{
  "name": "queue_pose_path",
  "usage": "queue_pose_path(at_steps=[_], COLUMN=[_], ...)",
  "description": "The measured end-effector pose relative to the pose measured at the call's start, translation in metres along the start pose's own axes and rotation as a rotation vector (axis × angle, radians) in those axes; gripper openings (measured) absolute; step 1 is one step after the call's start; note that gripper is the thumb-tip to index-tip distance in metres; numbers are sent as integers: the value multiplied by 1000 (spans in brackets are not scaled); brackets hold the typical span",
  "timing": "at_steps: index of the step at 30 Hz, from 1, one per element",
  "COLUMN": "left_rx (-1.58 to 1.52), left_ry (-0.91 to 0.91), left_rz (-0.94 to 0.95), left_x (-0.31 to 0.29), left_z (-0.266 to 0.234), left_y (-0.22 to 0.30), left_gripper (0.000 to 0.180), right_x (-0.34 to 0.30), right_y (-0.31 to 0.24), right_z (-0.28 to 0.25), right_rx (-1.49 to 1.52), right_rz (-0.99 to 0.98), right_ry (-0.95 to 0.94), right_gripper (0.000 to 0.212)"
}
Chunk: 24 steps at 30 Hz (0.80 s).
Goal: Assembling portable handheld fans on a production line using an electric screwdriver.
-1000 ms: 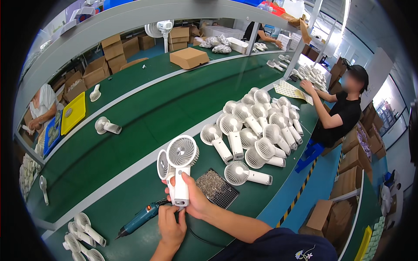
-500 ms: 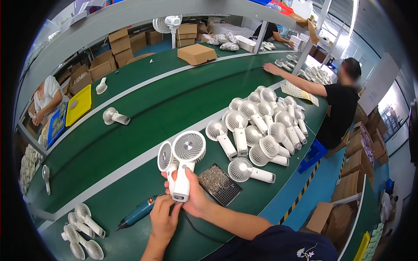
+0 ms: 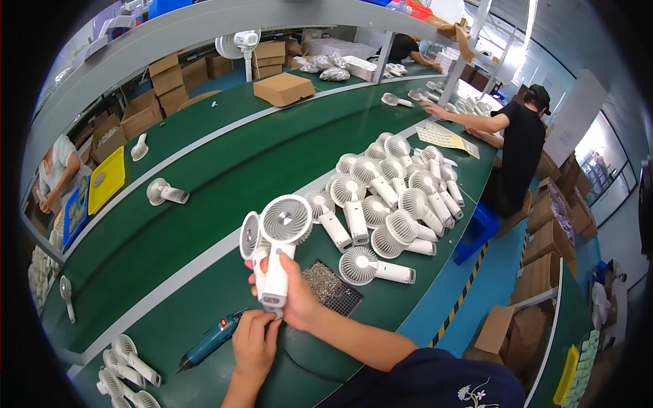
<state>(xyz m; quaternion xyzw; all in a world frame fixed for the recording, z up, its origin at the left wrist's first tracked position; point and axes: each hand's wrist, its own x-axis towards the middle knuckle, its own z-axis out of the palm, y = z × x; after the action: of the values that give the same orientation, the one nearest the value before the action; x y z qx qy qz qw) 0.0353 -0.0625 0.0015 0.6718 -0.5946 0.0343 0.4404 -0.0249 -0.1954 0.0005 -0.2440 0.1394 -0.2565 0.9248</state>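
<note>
My right hand (image 3: 299, 296) is closed around the handles of two white handheld fans. The front handheld fan (image 3: 275, 279) has its round grille turned up toward me; the rear handheld fan (image 3: 249, 236) is partly hidden behind it. My left hand (image 3: 252, 340) pinches at the lower end of the handles, and its fingertips appear to grip the rear fan's base. Left of that hand lies a teal electric screwdriver (image 3: 209, 342) with a dark cable. Beside my right wrist sits a black grid tray (image 3: 332, 289) of small metal parts, probably screws.
A heap of white handheld fans (image 3: 388, 197) covers the bench to the right; a smaller group (image 3: 126, 367) lies at lower left. Beyond a metal rail, single fans (image 3: 166, 192) rest on the green belt (image 3: 224, 183). A co-worker (image 3: 520, 143) sits at the far right.
The whole view has shifted, so the scene sits further left. Both fans stay in my hands, little changed. The co-worker's arm has moved, and a fan now shows on the belt near that hand.
</note>
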Motion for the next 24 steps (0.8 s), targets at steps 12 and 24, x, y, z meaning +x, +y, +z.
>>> queue_pose_path(at_steps=[12, 24], left_rx=[-126, -60], left_ry=[34, 106], left_rz=[-98, 121], left_x=[19, 2], left_z=[-19, -27], left_y=[-2, 0], left_gripper=[23, 28], right_x=[-16, -22], right_y=[-3, 10], right_z=[13, 12], right_rx=[138, 356], right_rz=[40, 124], right_ry=[9, -220], right_gripper=[60, 49])
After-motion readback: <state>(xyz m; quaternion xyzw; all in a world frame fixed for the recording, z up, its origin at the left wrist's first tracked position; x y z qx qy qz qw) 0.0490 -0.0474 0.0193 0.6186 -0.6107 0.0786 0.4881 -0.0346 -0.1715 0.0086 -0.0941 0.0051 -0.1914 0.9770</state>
